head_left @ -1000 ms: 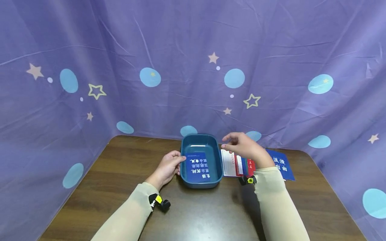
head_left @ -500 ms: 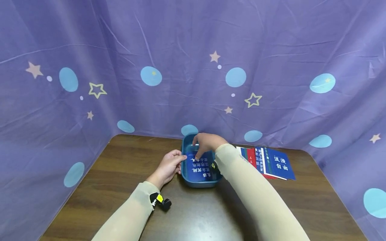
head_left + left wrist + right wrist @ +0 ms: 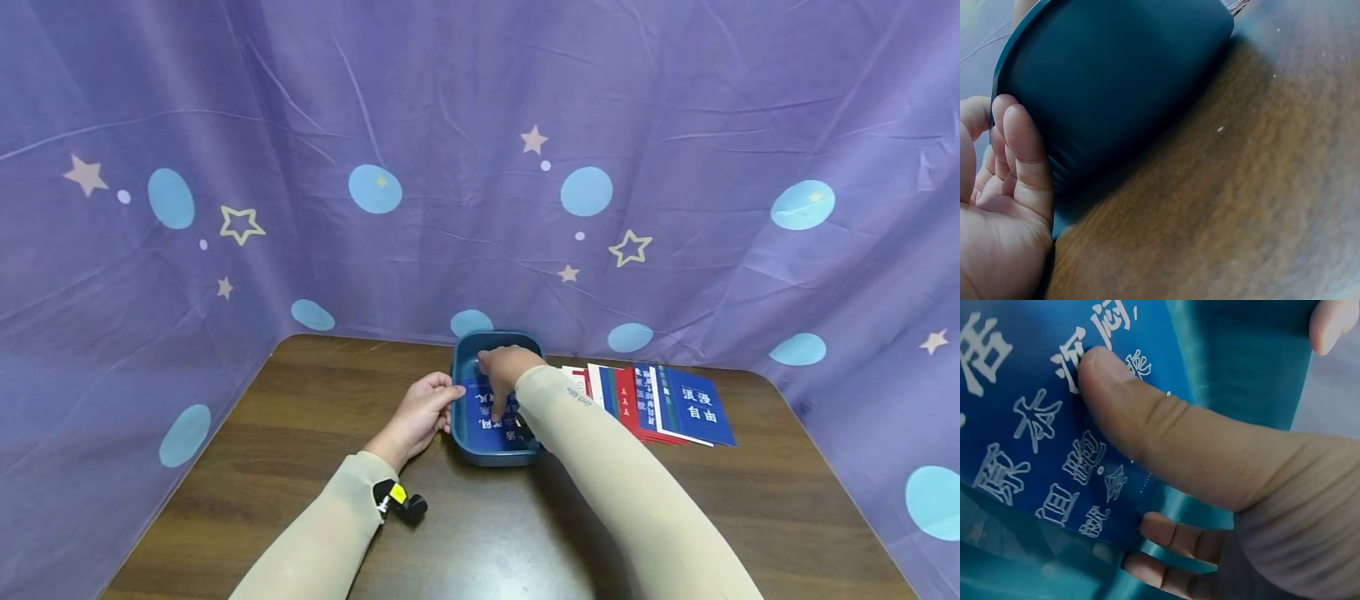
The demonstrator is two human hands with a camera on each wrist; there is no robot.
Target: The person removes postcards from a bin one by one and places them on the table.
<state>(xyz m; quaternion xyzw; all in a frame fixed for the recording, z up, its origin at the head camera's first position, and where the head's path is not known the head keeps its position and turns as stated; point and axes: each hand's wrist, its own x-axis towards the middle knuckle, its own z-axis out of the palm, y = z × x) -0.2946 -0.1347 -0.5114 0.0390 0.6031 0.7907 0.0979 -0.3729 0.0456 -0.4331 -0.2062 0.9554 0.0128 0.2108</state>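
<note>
A dark teal rectangular tray (image 3: pixel 498 458) with rounded corners stands on the table. My left hand (image 3: pixel 420 414) holds its left wall, thumb at the rim and fingers along the outside, as the left wrist view also shows. Inside the tray lies a blue card (image 3: pixel 1016 425) with white Chinese characters. My right hand (image 3: pixel 512 372) reaches down into the tray over this card. In the right wrist view its thumb (image 3: pixel 1110 381) is over the card's face, and two fingertips (image 3: pixel 1157 528) are by the card's edge. Thumb and fingers stand apart; whether they press the card is unclear.
Right of the tray, overlapping cards lie in a fanned row: a blue card (image 3: pixel 697 408) at the far end, a red card (image 3: pixel 626 400) and white ones nearer the tray. The wooden table (image 3: pixel 315 392) meets a purple curtain (image 3: pixel 450 250) along its back edge.
My right hand has moved left from above the fanned cards and down into the tray, over the blue card. The left hand keeps its hold on the tray.
</note>
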